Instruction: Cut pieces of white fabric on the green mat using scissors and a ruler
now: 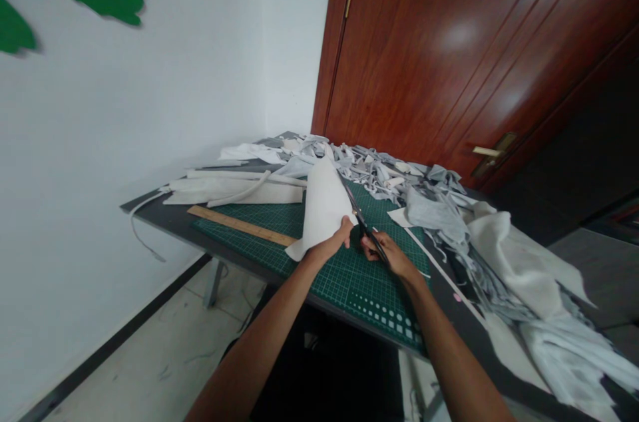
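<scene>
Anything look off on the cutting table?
Yes: the white and pale grey fabric scraps at the right spill over the side of the dark table. They hang past its edge instead of lying on top, and they crowd the green cutting mat.

Matt white cloth (322, 209) is rising at the left fingers (345, 227); metal scissor blades (360, 221) are gleaming beyond them; a matt plastic cutting mat (349, 282) is lying beneath.

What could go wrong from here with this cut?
The left hand grips the white sheet close beside the scissors held in the right hand, so the blades could nick it. The sheet stands in a loose cone above the cutting mat, so the cut might wander.
</scene>
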The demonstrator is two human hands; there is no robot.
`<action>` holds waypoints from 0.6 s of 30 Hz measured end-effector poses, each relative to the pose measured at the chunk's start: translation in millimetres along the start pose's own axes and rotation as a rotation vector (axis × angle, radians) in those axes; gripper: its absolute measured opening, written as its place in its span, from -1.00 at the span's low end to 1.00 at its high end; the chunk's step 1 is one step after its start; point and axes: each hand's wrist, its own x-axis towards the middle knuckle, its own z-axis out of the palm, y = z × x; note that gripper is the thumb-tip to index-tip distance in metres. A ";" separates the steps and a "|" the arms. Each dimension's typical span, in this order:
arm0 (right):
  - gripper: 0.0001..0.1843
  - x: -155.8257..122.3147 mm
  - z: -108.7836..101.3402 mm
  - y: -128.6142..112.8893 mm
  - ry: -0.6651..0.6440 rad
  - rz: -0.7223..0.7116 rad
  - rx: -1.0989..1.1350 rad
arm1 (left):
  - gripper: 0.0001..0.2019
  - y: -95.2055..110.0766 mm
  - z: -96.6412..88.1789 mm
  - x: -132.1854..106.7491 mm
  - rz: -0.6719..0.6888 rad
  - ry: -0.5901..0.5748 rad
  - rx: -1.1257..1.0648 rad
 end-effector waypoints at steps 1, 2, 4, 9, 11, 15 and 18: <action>-0.28 0.0 0.5 -0.7 -0.001 -0.001 -0.001 | -0.32 0.2 -0.2 -0.3 0.001 0.000 -0.001; -0.28 -0.1 1.0 -1.4 -0.003 -0.002 -0.002 | -0.33 0.4 -0.3 -0.5 0.003 -0.001 -0.003; -0.28 0.0 1.6 -2.4 -0.005 -0.004 -0.004 | -0.33 1.0 -0.5 -0.9 0.003 -0.005 -0.006; -0.30 0.0 2.0 -4.3 -0.006 -0.006 -0.010 | -0.34 1.5 -0.7 -1.1 0.008 0.002 -0.005; -0.30 -0.1 2.2 -5.4 -0.007 -0.006 -0.010 | -0.34 1.4 -0.9 -1.4 0.007 0.009 0.003; -0.29 -0.4 3.0 -8.3 -0.006 -0.005 -0.011 | -0.33 1.6 -1.4 -2.4 0.003 0.016 0.019; -0.28 -0.3 3.0 -9.5 -0.002 -0.008 -0.008 | -0.32 1.9 -1.3 -2.4 0.006 0.020 0.024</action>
